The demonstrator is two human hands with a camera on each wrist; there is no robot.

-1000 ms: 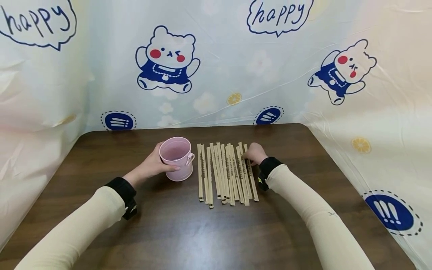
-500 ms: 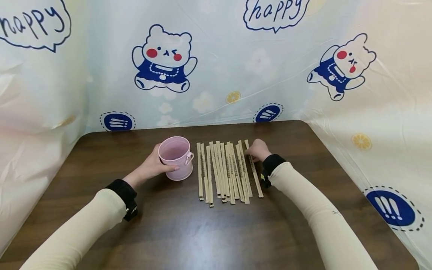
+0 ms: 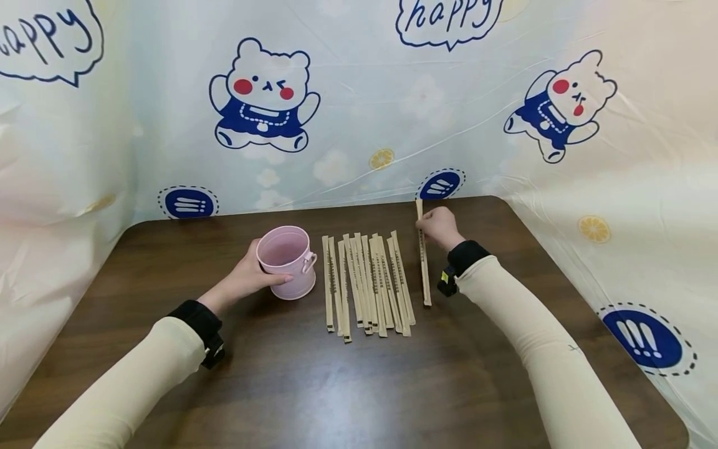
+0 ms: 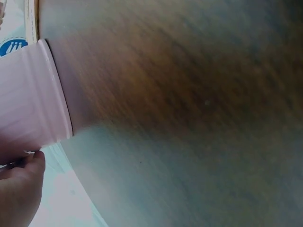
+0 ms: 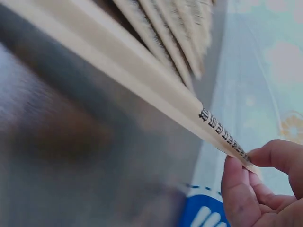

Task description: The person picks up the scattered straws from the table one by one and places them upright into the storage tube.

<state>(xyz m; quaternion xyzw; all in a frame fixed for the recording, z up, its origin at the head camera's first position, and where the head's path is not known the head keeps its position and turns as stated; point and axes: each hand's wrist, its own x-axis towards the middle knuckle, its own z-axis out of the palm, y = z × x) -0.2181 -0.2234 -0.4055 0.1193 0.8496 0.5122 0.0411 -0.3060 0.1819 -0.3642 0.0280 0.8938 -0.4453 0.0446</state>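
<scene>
A round pink bucket (image 3: 288, 265) is seemingly steadied by the curled left hand (image 3: 249, 274), a beige paper-wrapped stick (image 3: 423, 262) pinched by the right hand (image 3: 440, 226).

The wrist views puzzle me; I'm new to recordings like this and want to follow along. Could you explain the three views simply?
There is no machine here: a person works bare-handed. The head picture comes from a camera worn on the head, looking forward and down. The other two come from a camera worn on each wrist, where the black bands sit, so each shows its side up close. On the brown table lies a row of slim tan sticks with dark print. The left hand grips a pink bucket. The right hand pinches another stick near its far end, apart from the row. Behind hangs a sheet printed with bears.
</scene>
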